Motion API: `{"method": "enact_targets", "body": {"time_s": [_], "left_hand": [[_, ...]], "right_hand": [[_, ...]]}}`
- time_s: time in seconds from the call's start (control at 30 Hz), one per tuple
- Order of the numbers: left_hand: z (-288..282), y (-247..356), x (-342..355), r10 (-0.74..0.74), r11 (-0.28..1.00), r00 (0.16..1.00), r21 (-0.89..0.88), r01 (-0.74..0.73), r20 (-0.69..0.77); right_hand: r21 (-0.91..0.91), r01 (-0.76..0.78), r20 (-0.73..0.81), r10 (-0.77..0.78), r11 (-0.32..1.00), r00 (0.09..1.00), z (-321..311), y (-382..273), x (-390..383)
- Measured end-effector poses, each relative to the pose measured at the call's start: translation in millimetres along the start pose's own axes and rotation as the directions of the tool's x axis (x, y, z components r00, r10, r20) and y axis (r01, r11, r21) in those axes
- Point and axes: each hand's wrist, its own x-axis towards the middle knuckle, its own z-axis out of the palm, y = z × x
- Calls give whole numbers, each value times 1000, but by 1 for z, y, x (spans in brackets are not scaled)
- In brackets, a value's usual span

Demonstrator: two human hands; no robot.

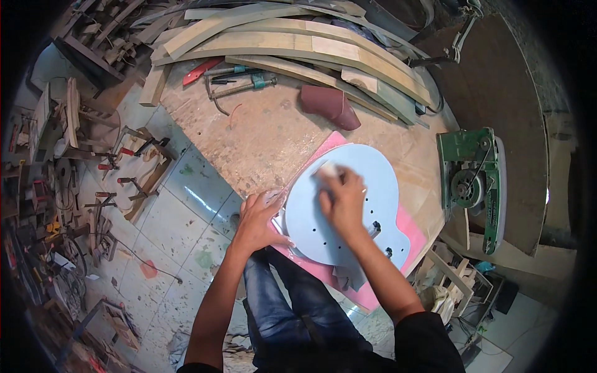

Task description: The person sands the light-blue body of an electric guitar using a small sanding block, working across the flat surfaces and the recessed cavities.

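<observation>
A light blue guitar-shaped board (339, 193) with several dark holes lies on a pink sheet (410, 239) on the wooden workbench (224, 149). My right hand (339, 199) is closed on a small pale block (326, 169), blurred, against the board's upper left surface. Beside the board's left edge, my left hand (261, 224) rests with thumb and fingers apart; whether its fingertips press on the board or the sheet is hard to tell. A grey cloth or paper (348, 276) shows under the board's lower edge.
Curved timber pieces (298, 46), clamps (242, 87), a red tool (199, 71) and a maroon curved piece (326, 105) lie on the bench's far side. A green belt machine (469, 183) stands right. Clamped wooden work (143, 174) and scrap wood (68, 118) are left, by the tiled floor.
</observation>
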Motion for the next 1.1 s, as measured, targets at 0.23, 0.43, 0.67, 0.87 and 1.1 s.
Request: {"method": "enact_targets", "body": {"time_s": [0.23, 0.43, 0.67, 0.87, 1.1], "left_hand": [[-8, 6, -1, -14, 1000, 999, -13, 15, 34], [-18, 67, 0, -48, 867, 961, -490, -95, -272], [12, 78, -2, -364, 562, 923, -820, 109, -127], [14, 77, 4, -334, 684, 915, -727, 69, -227], [28, 58, 15, -295, 936, 848, -311, 164, -441]], "right_hand": [[711, -520, 226, 547, 473, 806, -15, 13, 11], [636, -484, 681, 143, -601, 718, -34, -9, -47], [506, -497, 726, 38, -705, 686, -40, -28, -58], [686, -537, 637, 48, -491, 770, -41, -22, -61], [611, -336, 99, 352, 716, 931, -23, -2, -10]]}}
